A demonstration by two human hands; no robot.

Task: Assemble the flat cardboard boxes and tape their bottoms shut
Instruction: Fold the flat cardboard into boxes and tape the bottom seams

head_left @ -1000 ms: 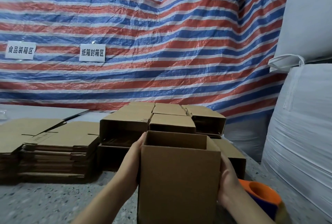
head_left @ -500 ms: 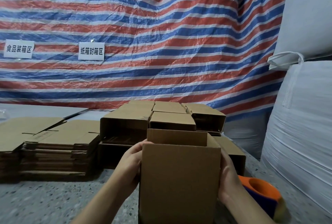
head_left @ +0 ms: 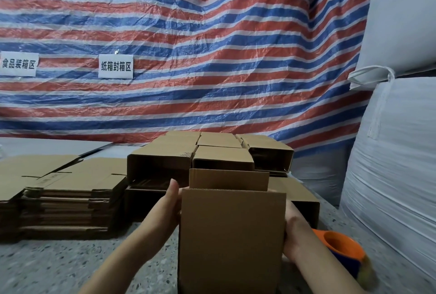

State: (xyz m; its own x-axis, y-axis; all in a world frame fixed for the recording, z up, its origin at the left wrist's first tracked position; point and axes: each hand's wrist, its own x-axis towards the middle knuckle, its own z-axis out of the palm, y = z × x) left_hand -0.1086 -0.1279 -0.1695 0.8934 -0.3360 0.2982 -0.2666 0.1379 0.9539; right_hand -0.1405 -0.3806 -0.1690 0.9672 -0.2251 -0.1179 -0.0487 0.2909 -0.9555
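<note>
The left hand (head_left: 168, 208) is pressed flat against the left wall of an upright, plain brown cardboard box (head_left: 232, 239), its fingers straight; the right hand (head_left: 293, 234) is set against the right wall, though whether its fingers are curled cannot be told, since the box hides them. The box is held between both palms at the near edge of the speckled grey table (head_left: 59, 263), with one far flap raised above its open top. Just right of the right hand, an orange-cored roll of tape (head_left: 342, 250) is seen. For the flaps to be folded squarely, the walls should be kept at right angles and pressure kept even on both sides. Behind the box, assembled brown boxes (head_left: 212, 154) are stacked, and to the left a pile of flat cardboard blanks (head_left: 70, 189) is laid.
</note>
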